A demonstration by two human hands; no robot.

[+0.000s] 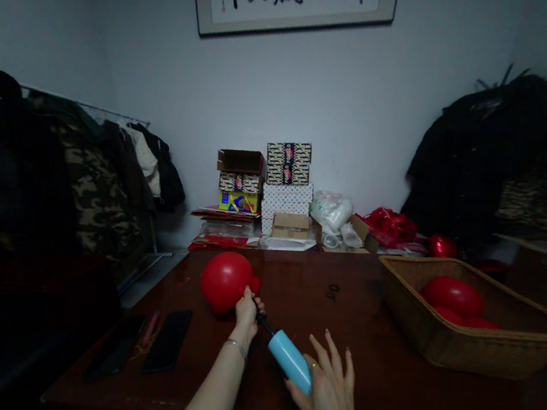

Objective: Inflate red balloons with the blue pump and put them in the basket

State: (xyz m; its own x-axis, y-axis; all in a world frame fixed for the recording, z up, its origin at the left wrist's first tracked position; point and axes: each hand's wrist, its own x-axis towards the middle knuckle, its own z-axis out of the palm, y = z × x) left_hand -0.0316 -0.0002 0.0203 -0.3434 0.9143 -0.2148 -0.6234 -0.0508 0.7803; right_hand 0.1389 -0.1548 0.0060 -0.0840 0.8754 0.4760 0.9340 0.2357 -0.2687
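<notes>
A round, inflated red balloon (226, 281) is over the table, left of the middle. My left hand (247, 313) is closed around the balloon's neck, where it meets the black nozzle of a light blue hand pump (290, 360). The pump slants down to the right, its near end close to my right hand (331, 389). That hand is open with its fingers spread, and its thumb and index finger come up to the pump's barrel. Whether the palm presses on the pump's end is hidden.
On the right of the dark wooden table (273, 400) stands a wicker basket (466, 348) holding several red balloons. Two dark phones (167, 341) lie at left. Scissors (332, 291) lie farther back. Boxes (287, 197) and plastic bags (332, 211) line the far edge.
</notes>
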